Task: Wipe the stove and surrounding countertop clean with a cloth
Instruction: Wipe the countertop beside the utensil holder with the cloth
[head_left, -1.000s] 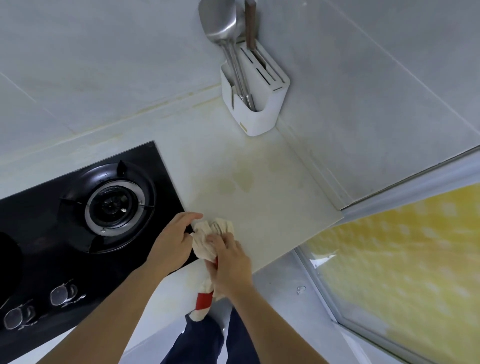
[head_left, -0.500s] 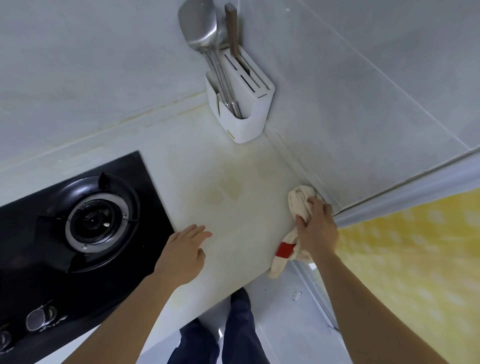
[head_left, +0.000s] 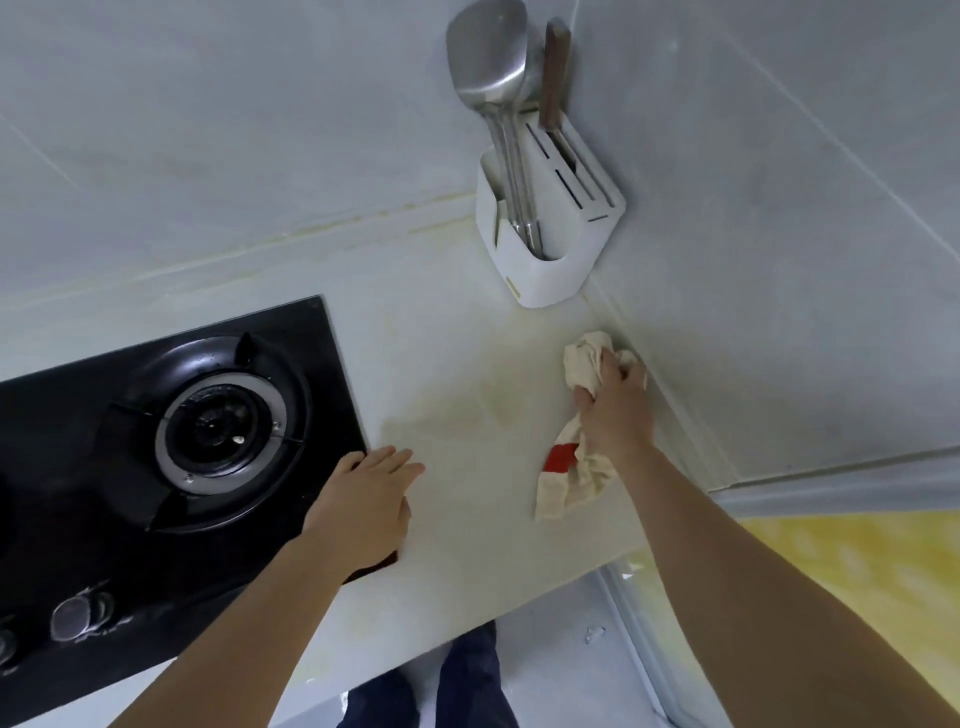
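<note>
Our right hand (head_left: 615, 402) has its fingers curled round a bunched cream cotton cloth with a red stripe (head_left: 574, 457), pressing it onto the pale, yellow-stained stone countertop (head_left: 467, 374) right where the counter meets the side wall. Our left hand (head_left: 366, 506) lies flat with its fingers straight and close together, holding nothing; it rests at the right edge of the stove, the fingertips reaching onto the counter.

From the largest thing down, we see the grey tiled wall (head_left: 208, 130) behind and to the right of the counter. Below it the countertop runs from the back wall to its front edge, with yellowish marks along the back seam and in the middle. The black glass gas stove (head_left: 78, 493) fills the left side, set into the counter. On it sits a round burner with a black iron pan support (head_left: 218, 431), and near the front edge a silver control knob (head_left: 80, 618).

In the back corner stands a white plastic utensil and knife holder (head_left: 550, 239), touching both walls as far as we can tell. A steel spatula (head_left: 488, 57) stands in its open compartment, and a brown wooden knife handle (head_left: 553, 78) rises from one slot.

The cloth's loose end trails toward us from under our right hand, the red stripe just below the wrist.
</note>
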